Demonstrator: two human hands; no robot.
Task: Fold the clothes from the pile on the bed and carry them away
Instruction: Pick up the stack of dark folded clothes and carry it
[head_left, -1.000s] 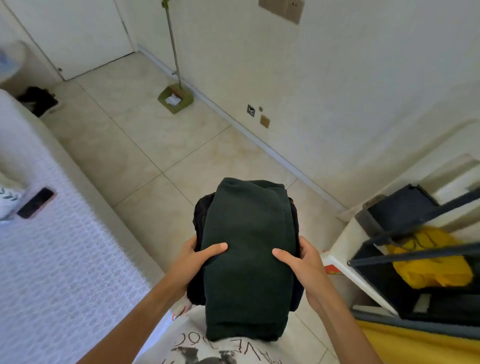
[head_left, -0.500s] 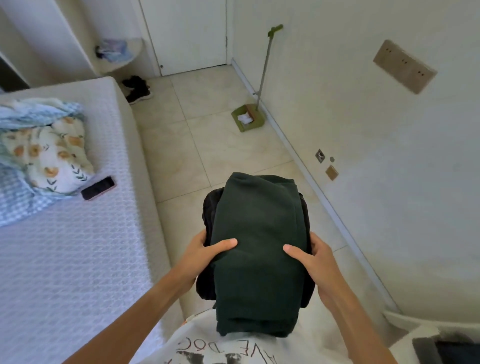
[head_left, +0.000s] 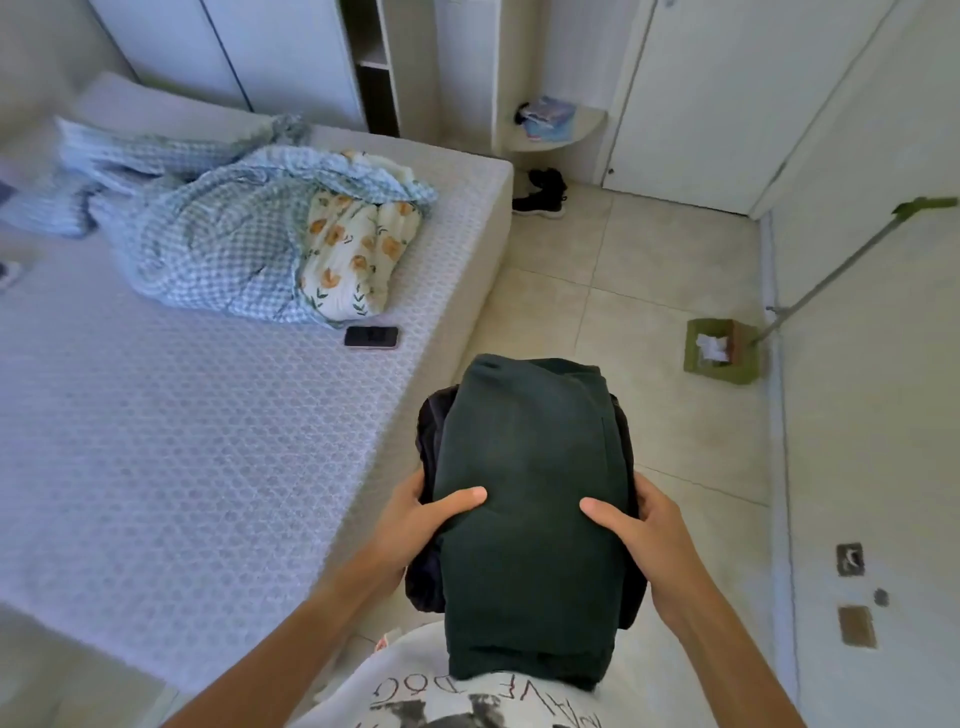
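Carrying the stack of folded clothes (head_left: 530, 499), a dark green fleece-like garment on top of a black one, you have it out in front of your chest, above the tiled floor (head_left: 639, 291) just beside the white textured bed (head_left: 182, 441). Your left hand (head_left: 415, 525) and right hand (head_left: 644, 535) clasp it from opposite sides, thumbs pressed flat on the green top layer; the other fingers curl round the sides and underneath, mostly hidden, so both hands are closed on the bundle.

Expect it to be light but soft and floppy: it has no stiffness of its own, and the far end overhangs your hands unsupported. The layers could slide over each other, so keep the side squeeze and the thumbs down to pin the top piece. Supporting it from below near the middle looks the safest hold.

On the bed lie a crumpled blue checked blanket (head_left: 218, 234) and a dark phone (head_left: 371, 336).
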